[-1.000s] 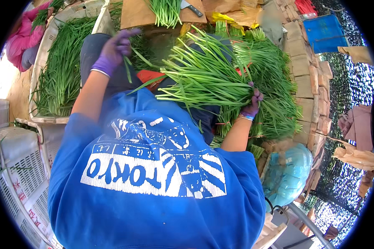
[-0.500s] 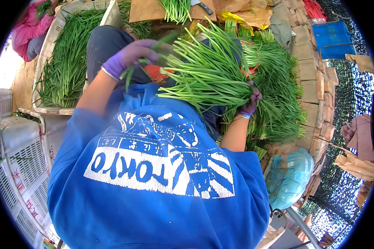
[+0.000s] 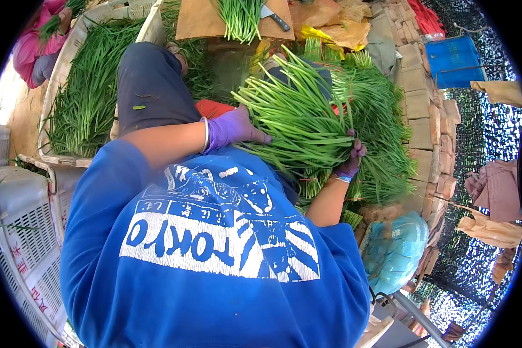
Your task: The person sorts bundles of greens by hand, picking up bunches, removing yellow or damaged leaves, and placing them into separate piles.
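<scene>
A loose, thick bunch of garlic chives [image 3: 298, 113] lies across my lap, pale stem ends to the left and green leaves to the right. My right hand [image 3: 351, 155], in a purple glove, is closed round the leafy side. At the stem side my left hand [image 3: 235, 127], also gloved in purple, presses against the lower stems. Its thumb points right along them, while the other fingers are mostly hidden by the bunch. Beyond my right hand, many tied bundles of chives [image 3: 380, 124] are heaped, some with red ties.
A white crate [image 3: 47, 119] full of loose chives stands at left, with stacked white crates [image 3: 26, 232] nearer. Ahead, a wooden board [image 3: 194, 20] carries chives and a knife [image 3: 274, 17]. Brick paving [image 3: 417, 98] and a teal bag [image 3: 397, 246] lie right. A person in pink [image 3: 32, 49] works far left.
My left hand has come down and right from above the stems, and the loose leaves it held are gone from it. It now touches the bunch. My right hand keeps its grip.
</scene>
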`<state>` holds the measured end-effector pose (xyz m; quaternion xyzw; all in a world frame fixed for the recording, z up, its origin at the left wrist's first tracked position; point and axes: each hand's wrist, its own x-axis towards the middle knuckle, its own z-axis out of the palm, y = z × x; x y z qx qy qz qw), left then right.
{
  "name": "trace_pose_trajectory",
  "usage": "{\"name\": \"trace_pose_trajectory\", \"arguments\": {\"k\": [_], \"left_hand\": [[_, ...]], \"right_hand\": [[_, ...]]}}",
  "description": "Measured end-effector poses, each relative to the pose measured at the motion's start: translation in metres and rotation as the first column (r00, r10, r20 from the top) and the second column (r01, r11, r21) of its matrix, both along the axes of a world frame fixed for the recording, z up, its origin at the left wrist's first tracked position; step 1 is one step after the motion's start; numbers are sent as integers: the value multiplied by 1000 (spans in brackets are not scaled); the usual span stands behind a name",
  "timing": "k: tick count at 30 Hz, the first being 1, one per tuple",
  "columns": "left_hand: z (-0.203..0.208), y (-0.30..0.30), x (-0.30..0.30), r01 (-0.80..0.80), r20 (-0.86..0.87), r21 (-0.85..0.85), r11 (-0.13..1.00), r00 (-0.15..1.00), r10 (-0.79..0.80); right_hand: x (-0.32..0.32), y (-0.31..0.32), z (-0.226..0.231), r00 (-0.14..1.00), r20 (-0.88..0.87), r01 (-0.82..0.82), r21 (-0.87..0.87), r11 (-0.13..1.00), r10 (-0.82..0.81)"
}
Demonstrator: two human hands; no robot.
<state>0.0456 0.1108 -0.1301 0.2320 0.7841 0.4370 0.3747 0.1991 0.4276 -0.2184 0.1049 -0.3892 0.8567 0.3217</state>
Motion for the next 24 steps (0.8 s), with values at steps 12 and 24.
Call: {"name": "trace_pose_trajectory", "arguments": {"k": [12,24], "left_hand": [[-20,-25,-23,12,-393,-61,998,919,-36],[-18,-96,-77,-756,571,365,543,643,510]], "right_hand": [[0,-47,-16,986,157,85,-168,982,-58],[13,-26,-20,784,618,21,-121,992,59]]}}
